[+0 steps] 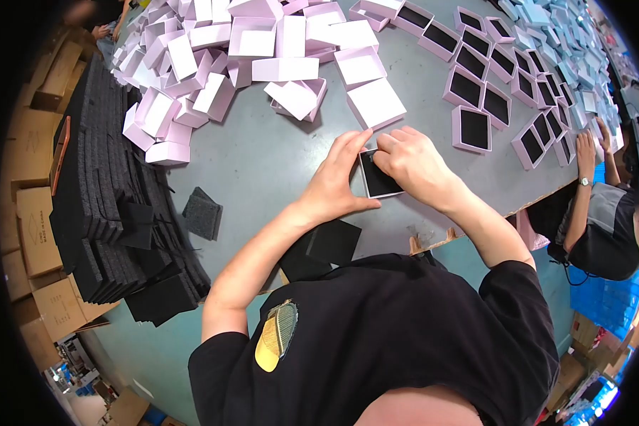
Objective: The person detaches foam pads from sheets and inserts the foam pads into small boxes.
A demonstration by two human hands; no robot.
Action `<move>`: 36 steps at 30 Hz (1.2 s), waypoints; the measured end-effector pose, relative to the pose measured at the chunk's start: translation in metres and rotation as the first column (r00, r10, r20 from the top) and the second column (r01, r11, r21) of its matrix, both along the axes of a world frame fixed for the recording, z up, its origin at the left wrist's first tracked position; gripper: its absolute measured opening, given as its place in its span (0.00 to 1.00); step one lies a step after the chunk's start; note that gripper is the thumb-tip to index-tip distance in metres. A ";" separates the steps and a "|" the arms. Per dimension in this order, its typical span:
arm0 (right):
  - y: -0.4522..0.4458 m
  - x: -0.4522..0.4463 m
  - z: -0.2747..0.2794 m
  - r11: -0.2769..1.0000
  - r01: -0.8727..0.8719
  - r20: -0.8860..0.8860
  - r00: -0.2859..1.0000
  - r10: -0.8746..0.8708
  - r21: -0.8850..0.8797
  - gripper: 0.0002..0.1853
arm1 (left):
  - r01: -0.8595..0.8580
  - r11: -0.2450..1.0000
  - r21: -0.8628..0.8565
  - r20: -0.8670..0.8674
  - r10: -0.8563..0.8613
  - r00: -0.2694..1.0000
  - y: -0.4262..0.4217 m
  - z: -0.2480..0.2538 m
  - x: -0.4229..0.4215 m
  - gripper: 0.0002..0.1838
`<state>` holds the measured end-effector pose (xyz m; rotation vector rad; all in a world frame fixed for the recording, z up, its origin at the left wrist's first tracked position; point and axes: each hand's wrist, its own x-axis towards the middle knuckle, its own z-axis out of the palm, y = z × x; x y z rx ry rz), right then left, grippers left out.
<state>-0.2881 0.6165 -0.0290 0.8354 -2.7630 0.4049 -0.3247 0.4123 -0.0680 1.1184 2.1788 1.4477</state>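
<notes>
A small pale pink box (363, 175) with a black foam insert (380, 182) inside sits on the grey table in front of me. My left hand (334, 177) spans the box's left side, thumb at the near edge and fingers toward the far edge. My right hand (413, 165) is curled over the box, its fingers pressed onto the insert at the far side; the fingertips are partly hidden. Black foam sheets (334, 243) lie at the table's near edge by my body. Small dark foam pieces (203, 213) lie to the left.
Tall stacks of black foam (99, 163) stand at the left. Pink boxes (277, 42) are heaped at the back; foam-lined ones (471, 129) stand at the right. Light blue boxes (547, 32) pile up at far right, near another person (603, 220). Cardboard cartons (37, 231) line the left.
</notes>
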 end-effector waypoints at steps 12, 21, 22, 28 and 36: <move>0.008 0.038 -0.002 0.952 0.050 0.050 0.998 -0.036 -0.301 0.14 | -0.252 0.948 -0.194 -0.749 0.023 0.662 0.064 -0.003 -0.071 0.30; -0.040 0.038 -0.024 0.832 -0.156 0.421 0.804 0.421 -0.533 0.13 | -0.177 0.886 -0.428 -0.230 0.082 0.970 0.070 0.053 -0.064 0.49; -0.028 0.036 -0.016 0.819 -0.096 0.462 0.786 0.411 -0.566 0.12 | -0.170 0.911 -0.376 -0.159 0.118 0.980 0.055 0.059 -0.058 0.47; 0.032 0.010 0.031 0.698 0.356 0.562 0.823 0.080 -0.621 0.08 | -0.170 0.985 -0.034 0.010 0.171 0.985 -0.022 0.011 -0.024 0.46; 0.002 -0.025 0.016 0.985 0.011 0.134 0.991 0.013 -0.171 0.04 | -0.162 0.984 -0.071 0.157 0.171 0.973 -0.018 -0.002 -0.005 0.58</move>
